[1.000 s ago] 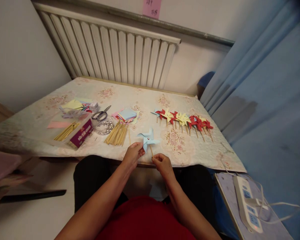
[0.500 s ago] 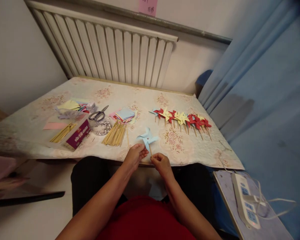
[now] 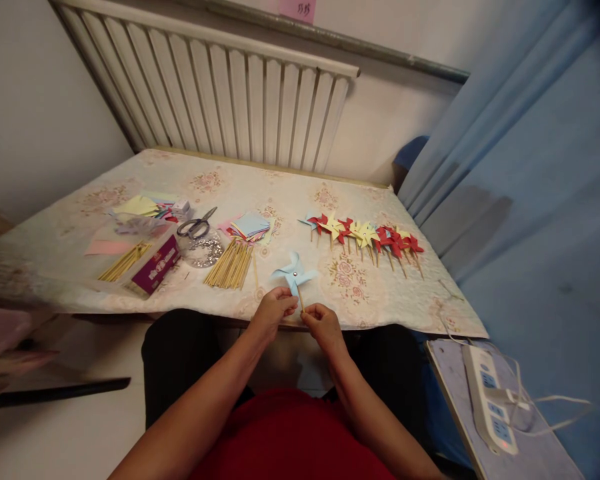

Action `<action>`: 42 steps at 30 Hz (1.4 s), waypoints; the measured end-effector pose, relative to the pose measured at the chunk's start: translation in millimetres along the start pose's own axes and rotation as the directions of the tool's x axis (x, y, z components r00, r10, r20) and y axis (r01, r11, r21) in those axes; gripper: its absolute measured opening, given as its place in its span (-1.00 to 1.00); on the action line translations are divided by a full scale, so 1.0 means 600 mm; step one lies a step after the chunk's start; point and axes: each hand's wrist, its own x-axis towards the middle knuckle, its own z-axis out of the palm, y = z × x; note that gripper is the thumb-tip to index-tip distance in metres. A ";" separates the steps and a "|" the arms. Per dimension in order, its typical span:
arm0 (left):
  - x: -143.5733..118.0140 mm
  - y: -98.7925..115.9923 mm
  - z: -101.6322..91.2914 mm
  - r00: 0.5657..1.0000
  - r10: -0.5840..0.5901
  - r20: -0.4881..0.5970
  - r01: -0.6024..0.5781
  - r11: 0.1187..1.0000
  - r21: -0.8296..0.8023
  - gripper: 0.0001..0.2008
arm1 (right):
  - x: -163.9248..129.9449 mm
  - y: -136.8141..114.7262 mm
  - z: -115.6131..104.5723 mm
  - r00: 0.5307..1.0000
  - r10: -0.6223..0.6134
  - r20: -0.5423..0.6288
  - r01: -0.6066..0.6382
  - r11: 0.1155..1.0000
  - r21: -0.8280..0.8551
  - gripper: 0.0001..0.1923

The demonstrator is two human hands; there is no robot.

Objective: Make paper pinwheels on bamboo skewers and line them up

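So the person's got both hands close together at the near edge of the table, not quite touching each other, with a light-blue paper pinwheel [image 3: 295,274] up between them. The right hand [image 3: 324,327] has thumb and finger pinched on the thin tan wooden stick [image 3: 301,304] low down, and the left hand [image 3: 275,311] is right by the lower blade with its fingers curled; can't really tell whether it's gripping or just touching. The pinwheel's four blades are spread out around a small shiny round centre. Just left of it a single loose tan stick [image 3: 255,273] lies on the pale flowered tablecloth [image 3: 310,190], then there's a fanned bundle of tan wooden sticks [image 3: 230,265], with a messy stack of coloured paper squares [image 3: 253,227] at its far end. Further left: a clear round container of small silvery bits [image 3: 204,252], dark-handled metal scissors [image 3: 195,229] by its far rim, and a clear plastic box with a purple label [image 3: 157,264] holding more sticks. Past that box there's a pile of yellow and other coloured paper [image 3: 139,206]. Over on the right, well apart from the hands, a row of red, yellow and light-blue paper pinwheels [image 3: 364,235] lies overlapping. Near right corner, off the table: a white power strip [image 3: 489,403] with a cable.
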 end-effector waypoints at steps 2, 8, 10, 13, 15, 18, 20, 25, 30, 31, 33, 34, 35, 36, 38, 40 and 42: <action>0.001 -0.002 0.002 1.000 0.005 -0.027 -0.004 0.999 0.035 -0.78 | -0.001 -0.002 0.001 1.000 -0.004 -0.002 0.004 1.000 -0.011 -0.81; 0.004 -0.006 0.004 0.999 0.000 -0.054 0.004 0.997 0.074 -0.77 | -0.004 -0.005 0.003 1.000 -0.017 0.006 0.017 1.000 -0.025 -0.80; 0.005 -0.008 0.002 0.999 -0.002 -0.042 0.005 0.997 0.079 -0.78 | -0.004 -0.004 0.004 1.000 -0.015 0.006 0.015 1.000 -0.026 -0.80; 0.006 -0.013 -0.001 1.000 0.001 -0.026 0.001 0.998 0.070 -0.77 | -0.005 -0.004 0.006 1.000 -0.016 0.005 0.016 1.000 -0.026 -0.80; 0.006 -0.014 -0.003 1.000 0.004 -0.015 -0.003 0.998 0.064 -0.76 | -0.006 -0.005 0.007 1.000 -0.015 0.004 0.015 1.000 -0.026 -0.81; 0.004 -0.014 -0.004 1.000 0.006 -0.009 -0.005 0.998 0.064 -0.77 | -0.008 -0.008 0.008 1.000 -0.019 0.006 0.020 0.999 -0.028 -0.81; 0.001 -0.011 -0.005 1.000 0.007 -0.004 -0.007 0.998 0.060 -0.78 | -0.009 -0.008 0.008 1.000 -0.024 0.009 0.024 0.999 -0.035 -0.81; -0.007 -0.002 -0.007 1.000 -0.012 0.008 0.012 1.000 0.011 -0.80 | -0.011 -0.007 0.009 1.000 -0.028 0.003 0.028 0.999 -0.041 -0.82; -0.008 -0.001 -0.013 0.999 -0.020 0.048 0.022 0.999 -0.034 -0.83 | -0.014 -0.010 0.013 1.000 -0.024 0.000 0.024 0.999 -0.034 -0.83; -0.007 -0.001 -0.014 0.998 -0.021 0.053 0.023 0.999 -0.037 -0.84 | -0.014 -0.011 0.013 1.000 -0.024 0.003 0.024 0.999 -0.032 -0.83; -0.006 -0.002 -0.015 0.998 -0.023 0.061 0.025 0.999 -0.038 -0.84 | -0.015 -0.012 0.014 1.000 -0.030 0.009 0.030 0.999 -0.030 -0.83; -0.006 -0.003 -0.015 0.998 -0.023 0.063 0.025 0.999 -0.039 -0.84 | -0.015 -0.012 0.014 0.999 -0.035 0.012 0.035 0.999 -0.033 -0.83; -0.006 -0.003 -0.015 0.998 -0.020 0.066 0.023 0.999 -0.040 -0.84 | -0.015 -0.012 0.014 0.999 -0.038 0.012 0.039 0.999 -0.039 -0.82; -0.007 -0.003 -0.015 0.997 -0.017 0.070 0.020 0.999 -0.041 -0.84 | -0.015 -0.012 0.015 0.999 -0.041 0.011 0.042 0.998 -0.043 -0.82; -0.007 -0.002 -0.014 0.997 -0.012 0.074 0.015 0.999 -0.040 -0.83 | -0.016 -0.012 0.014 0.999 -0.047 0.008 0.047 0.998 -0.045 -0.81; -0.008 -0.002 -0.012 0.997 -0.015 0.075 0.018 0.999 -0.033 -0.83 | -0.016 -0.013 0.014 0.999 -0.049 0.010 0.050 0.998 -0.045 -0.81; -0.008 -0.002 -0.011 0.997 -0.016 0.070 0.017 1.000 -0.017 -0.83 | -0.017 -0.015 0.014 0.998 -0.053 0.013 0.054 0.997 -0.050 -0.81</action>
